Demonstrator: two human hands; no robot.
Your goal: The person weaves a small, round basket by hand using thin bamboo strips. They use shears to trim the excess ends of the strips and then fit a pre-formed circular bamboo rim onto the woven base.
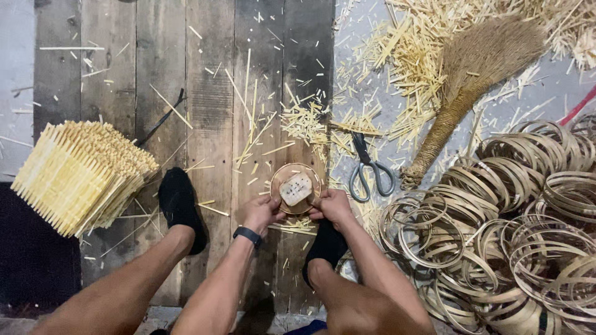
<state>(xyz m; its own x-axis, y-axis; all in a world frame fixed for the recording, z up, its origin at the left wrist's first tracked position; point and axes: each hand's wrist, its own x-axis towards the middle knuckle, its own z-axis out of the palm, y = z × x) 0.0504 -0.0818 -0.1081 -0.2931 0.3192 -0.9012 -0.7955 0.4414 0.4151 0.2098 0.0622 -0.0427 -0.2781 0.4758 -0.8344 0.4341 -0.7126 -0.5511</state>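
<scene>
**A:** Two hands on one small piece here. The left hand [261, 213] and right hand [330, 206] each pinch the near rim of a round bamboo hoop [295, 188] held over the wooden plank floor [211, 93]. Both are closed in a grip on it, fingers curled around the edge. A pale rectangular block [296, 188] sits inside the ring; can't tell what it is or whether it's fixed in.

**B:** How far along does the work look?

**A:** Just judging from the piles: a big heap of finished-looking bamboo rings [509, 229] sprawls well to the right of the hoop, so plenty of those seem done. To the left of it, past the black-socked left foot [180, 208], there's a stacked bundle of bamboo slat panels [77, 174]. The hoop in hand looks mid-assembly, nothing woven onto it that shows.

**B:** Tools?

**A:** Grey-handled scissors [369, 167] lie just right of the hoop, nobody touching them. Beyond those, up and right, a straw hand broom [472, 74] rests in a mess of bamboo offcuts [403, 49]. More slivers are scattered on the planks just above the hoop. A black wristband [247, 235] is on the left wrist.
</scene>
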